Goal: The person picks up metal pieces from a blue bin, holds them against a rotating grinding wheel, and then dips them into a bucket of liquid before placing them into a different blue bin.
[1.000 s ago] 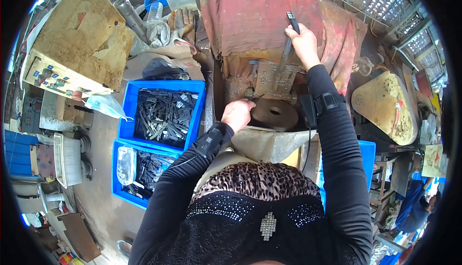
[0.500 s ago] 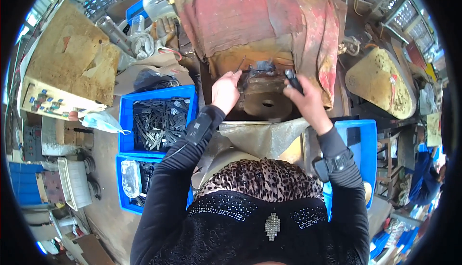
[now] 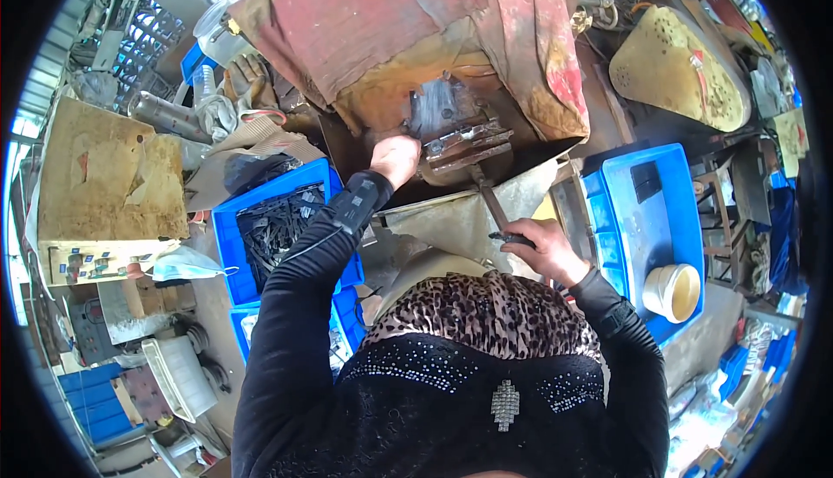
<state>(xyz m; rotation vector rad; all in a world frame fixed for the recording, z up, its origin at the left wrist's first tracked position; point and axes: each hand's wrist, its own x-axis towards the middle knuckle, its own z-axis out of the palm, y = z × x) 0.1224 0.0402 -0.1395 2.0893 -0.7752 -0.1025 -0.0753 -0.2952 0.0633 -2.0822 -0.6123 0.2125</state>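
My left hand (image 3: 397,160) is closed at the left side of a rusty metal clamp fixture (image 3: 468,144). What its fingers hold, if anything, is hidden. My right hand (image 3: 545,248) is closed around a small black handle-shaped piece (image 3: 512,239), whose dark end sticks out to the left. A rusty bar (image 3: 493,200) slants from the fixture down to the fingers of that hand; whether they grip it too I cannot tell. Behind the fixture lies a wet-looking grey metal plate (image 3: 438,105), under a hood draped with stained red cloth (image 3: 382,22).
To the left, a blue bin (image 3: 227,235) holds many dark strips, with another blue bin (image 3: 349,313) below it. At right stands a blue tub (image 3: 607,218) containing a cream bucket (image 3: 672,294). A wooden board box (image 3: 104,170) sits far left, a face mask (image 3: 193,263) beside it.
My right hand has come down and toward me from the hood with the black piece. My left hand stays by the fixture; the thin rod it pinched no longer shows. The view has shifted.
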